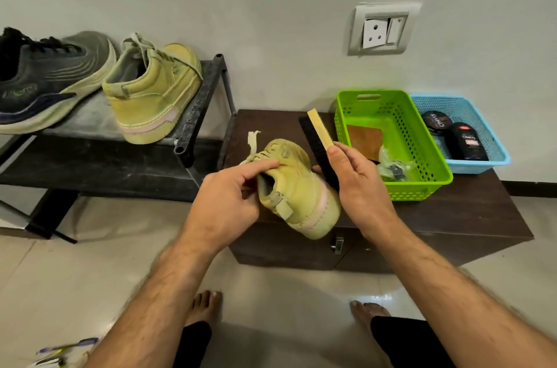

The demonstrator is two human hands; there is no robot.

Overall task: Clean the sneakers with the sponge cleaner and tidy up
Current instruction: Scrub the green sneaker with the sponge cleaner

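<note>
Head view: a person stands barefoot on a pale tiled floor, both bare forearms reaching forward over a low dark brown cabinet (470, 217).
Left hand (232, 195): closed on the collar of a yellow-green sneaker (297, 186), index finger stretched along the tongue edge, thumb at the opening.
Held sneaker: heel toward the camera, toe pointing away, tilted — pale pink stripe along the sole, lace ends sticking up at the far side; it hangs above the cabinet's front edge.
Right hand (358, 183): wrapped around a shoe brush (319, 141) with a pale wooden back and black bristles; the bristles lie against the sneaker's right side.
Second sneaker (153, 93): the matching one, upright on a dark metal shoe rack (199, 102) at left, just beside a dark grey running shoe (45, 81).
Green basket (422, 138): on the cabinet top, holding a brown cloth (363, 138) and a crumpled clear bag (391, 165).
Blue basket (476, 117): touching the green one on its right, holding a round polish tin (437, 122) and a black polish bottle (465, 141) — the likely sponge cleaner, though its applicator cannot be seen.
Wall: a grey socket plate (382, 30) above the baskets.
</note>
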